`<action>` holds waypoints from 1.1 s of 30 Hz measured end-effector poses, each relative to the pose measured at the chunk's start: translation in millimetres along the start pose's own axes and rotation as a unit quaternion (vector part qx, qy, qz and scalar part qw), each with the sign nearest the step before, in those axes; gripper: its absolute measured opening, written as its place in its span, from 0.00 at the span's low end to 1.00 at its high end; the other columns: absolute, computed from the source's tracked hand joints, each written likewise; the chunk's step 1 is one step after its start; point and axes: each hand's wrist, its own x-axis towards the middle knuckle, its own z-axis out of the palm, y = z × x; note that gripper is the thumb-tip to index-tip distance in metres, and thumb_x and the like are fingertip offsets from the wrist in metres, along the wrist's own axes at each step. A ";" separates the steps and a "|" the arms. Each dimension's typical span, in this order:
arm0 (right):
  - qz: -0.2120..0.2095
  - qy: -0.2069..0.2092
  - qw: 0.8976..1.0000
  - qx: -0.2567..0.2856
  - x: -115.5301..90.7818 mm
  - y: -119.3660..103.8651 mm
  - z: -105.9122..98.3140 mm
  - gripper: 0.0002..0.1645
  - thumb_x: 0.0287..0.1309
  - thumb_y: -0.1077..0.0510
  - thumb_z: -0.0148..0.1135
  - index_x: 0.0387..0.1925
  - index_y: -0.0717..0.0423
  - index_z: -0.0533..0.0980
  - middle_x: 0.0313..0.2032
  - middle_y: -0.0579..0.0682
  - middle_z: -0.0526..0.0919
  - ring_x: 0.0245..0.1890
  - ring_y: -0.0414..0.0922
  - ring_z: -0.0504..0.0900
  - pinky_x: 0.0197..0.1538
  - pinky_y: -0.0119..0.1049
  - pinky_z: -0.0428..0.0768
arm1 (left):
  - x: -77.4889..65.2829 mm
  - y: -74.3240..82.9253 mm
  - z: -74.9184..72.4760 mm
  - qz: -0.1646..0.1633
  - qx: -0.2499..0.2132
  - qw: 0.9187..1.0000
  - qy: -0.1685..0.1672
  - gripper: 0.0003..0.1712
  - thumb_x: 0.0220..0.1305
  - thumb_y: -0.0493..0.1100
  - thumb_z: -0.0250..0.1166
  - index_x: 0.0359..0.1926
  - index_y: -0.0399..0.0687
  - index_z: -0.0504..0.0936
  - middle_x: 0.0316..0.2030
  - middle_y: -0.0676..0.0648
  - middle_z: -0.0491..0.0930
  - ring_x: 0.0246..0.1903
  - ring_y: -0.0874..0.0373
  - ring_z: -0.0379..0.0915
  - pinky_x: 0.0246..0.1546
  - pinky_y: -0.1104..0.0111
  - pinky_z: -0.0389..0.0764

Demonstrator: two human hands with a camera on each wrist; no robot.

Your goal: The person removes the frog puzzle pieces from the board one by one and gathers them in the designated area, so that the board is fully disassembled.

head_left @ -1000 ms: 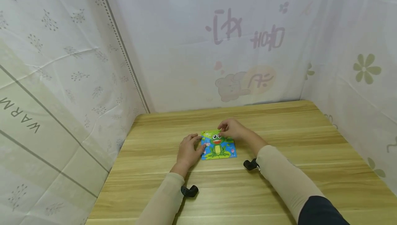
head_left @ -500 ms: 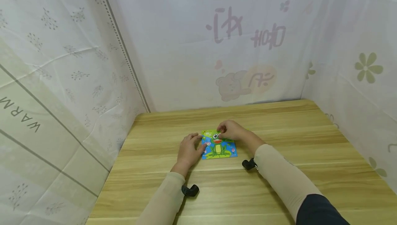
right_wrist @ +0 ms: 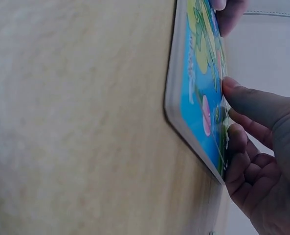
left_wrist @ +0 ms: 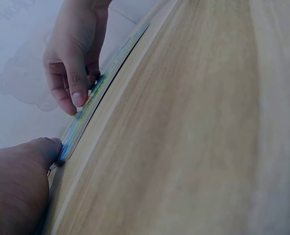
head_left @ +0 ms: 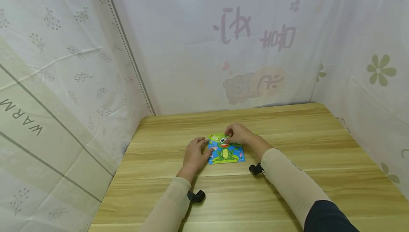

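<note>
A square picture board (head_left: 225, 156) with a green frog on blue lies on the wooden table, its thick pale edge showing in the right wrist view. My left hand (head_left: 193, 154) rests at its left side. The left thumb (left_wrist: 46, 147) touches the board's edge and the fingers lie loosely spread. Over the frog's head is my right hand (head_left: 238, 134), covering part of the eye area. In the right wrist view my right thumb (right_wrist: 245, 98) meets the board's face while the other fingers curl beneath the palm. Whether they pinch a small piece is hidden.
The wood-grain table (head_left: 281, 189) extends around the board on all sides. Pale printed curtains (head_left: 191, 65) stand behind and at both sides. A black wrist camera (head_left: 196, 196) sits at the left cuff, another camera (head_left: 256, 169) at the right.
My right hand dips slightly towards the frog's eyes between the first and second frames, then stays nearly still. My left hand holds its place, and the board looks unmoved.
</note>
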 end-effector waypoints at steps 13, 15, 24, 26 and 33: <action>0.000 0.007 1.000 0.006 0.8 5.0 -2.7 0.17 0.55 0.54 0.82 0.43 0.52 0.84 0.36 0.49 0.80 0.37 0.46 0.76 0.42 0.38 0.79 | -0.6 2.5 -2.8 -0.001 -0.002 1.000 -0.003 0.27 0.71 0.60 0.68 0.65 0.54 0.83 0.69 0.48 0.73 0.71 0.47 0.65 0.74 0.50 0.65; -0.003 0.002 1.000 0.009 0.5 4.4 -3.1 0.17 0.54 0.55 0.82 0.43 0.53 0.84 0.35 0.49 0.80 0.38 0.46 0.76 0.42 0.38 0.78 | -0.4 2.1 -2.6 -0.001 0.000 1.000 -0.003 0.27 0.72 0.60 0.68 0.65 0.54 0.83 0.69 0.48 0.73 0.71 0.47 0.65 0.75 0.50 0.64; 0.018 -0.035 0.999 0.009 0.8 1.3 -5.2 0.23 0.54 0.55 0.83 0.50 0.55 0.82 0.42 0.50 0.80 0.44 0.47 0.77 0.49 0.40 0.81 | -1.0 1.2 -2.0 0.001 0.004 1.000 -0.001 0.28 0.71 0.61 0.67 0.65 0.55 0.83 0.69 0.49 0.74 0.71 0.47 0.66 0.74 0.50 0.66; 0.020 -0.040 0.999 0.009 0.4 0.6 -5.6 0.24 0.56 0.55 0.82 0.51 0.55 0.81 0.45 0.49 0.79 0.46 0.47 0.77 0.53 0.41 0.81 | -1.4 1.3 -1.8 -0.001 0.005 1.000 -0.003 0.28 0.72 0.62 0.67 0.65 0.55 0.83 0.70 0.49 0.73 0.71 0.47 0.66 0.74 0.50 0.66; 0.019 -0.044 0.999 0.017 -1.4 -1.6 -5.9 0.26 0.56 0.56 0.82 0.52 0.57 0.79 0.46 0.50 0.79 0.46 0.48 0.76 0.54 0.42 0.80 | -2.3 2.2 -2.2 0.000 0.006 1.000 -0.003 0.28 0.71 0.62 0.67 0.65 0.55 0.83 0.70 0.49 0.73 0.71 0.47 0.66 0.73 0.49 0.68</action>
